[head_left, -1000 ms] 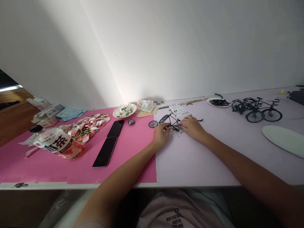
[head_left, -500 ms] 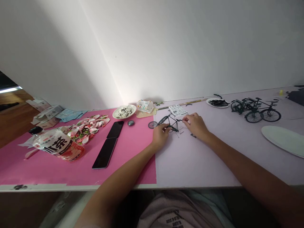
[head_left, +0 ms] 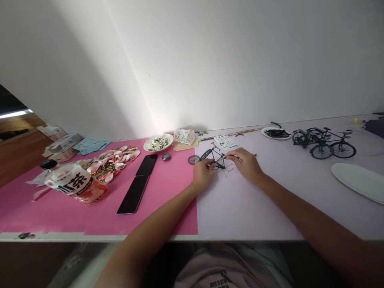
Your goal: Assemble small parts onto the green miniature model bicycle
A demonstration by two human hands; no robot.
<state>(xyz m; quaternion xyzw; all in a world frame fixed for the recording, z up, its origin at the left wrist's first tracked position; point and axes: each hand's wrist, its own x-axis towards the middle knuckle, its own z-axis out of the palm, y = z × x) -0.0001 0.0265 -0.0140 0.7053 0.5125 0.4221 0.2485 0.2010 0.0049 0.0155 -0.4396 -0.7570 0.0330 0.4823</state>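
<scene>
A partly built dark miniature bicycle [head_left: 221, 161] stands tilted in front of me, with one wheel on its frame. My left hand [head_left: 203, 173] is closed in a pinch on the lower part of this frame. At the frame's right upper end, my right hand [head_left: 246, 163] has its thumb and fingers pinched together. What sits between those fingertips is too small to make out. A loose spoked wheel [head_left: 193, 159] lies just left of the bicycle. Thin small pieces [head_left: 229, 169] lie on the table below my right hand.
Behind the bicycle lies a printed instruction sheet [head_left: 225, 142]. Assembled miniature bicycles [head_left: 322, 149] stand at right, by a plate of dark parts [head_left: 266, 133] and a white plate [head_left: 358, 180]. At left are phones [head_left: 134, 194], a tilted drink bottle [head_left: 76, 182], petals [head_left: 111, 164] and a bowl [head_left: 158, 149].
My right hand has turned and moved slightly closer to the frame's end. A small dark piece below it no longer shows on the table. My left hand keeps its hold on the bicycle.
</scene>
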